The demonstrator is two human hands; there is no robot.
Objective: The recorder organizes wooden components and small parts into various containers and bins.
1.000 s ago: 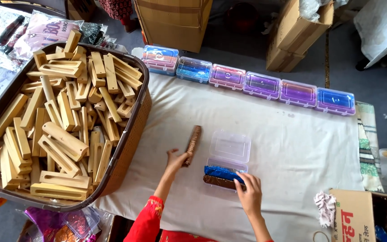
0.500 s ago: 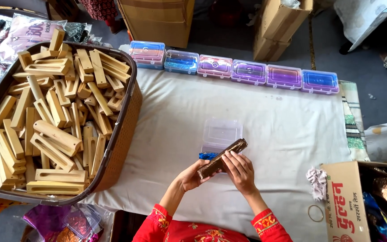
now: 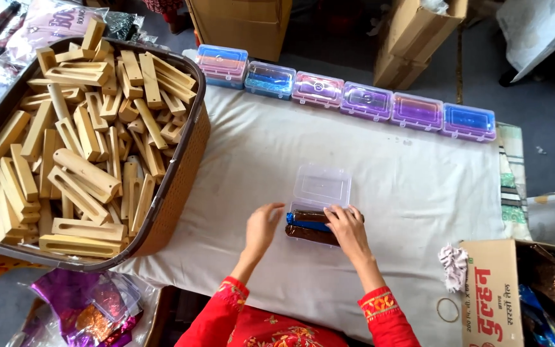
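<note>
A small clear plastic box (image 3: 321, 187) lies open on the white cloth (image 3: 252, 154), its lid flipped back. Inside it lie a brown stick (image 3: 308, 235), a blue stick (image 3: 304, 224) and another brown stick (image 3: 309, 216) side by side. My right hand (image 3: 348, 232) rests on the sticks at the box's right end, fingers pressing them down. My left hand (image 3: 261, 230) hovers just left of the box with fingers apart, holding nothing.
A brown basket (image 3: 184, 186) full of wooden blocks (image 3: 75, 154) stands at the left. Several closed coloured boxes (image 3: 345, 99) line the cloth's far edge. Cardboard cartons (image 3: 489, 292) sit at the lower right and beyond the table. A purple bag (image 3: 88, 305) lies below the basket.
The brown stick held in both hands half a second ago now lies in the open box. My left hand has let go and moved left; my right hand presses on the sticks.
</note>
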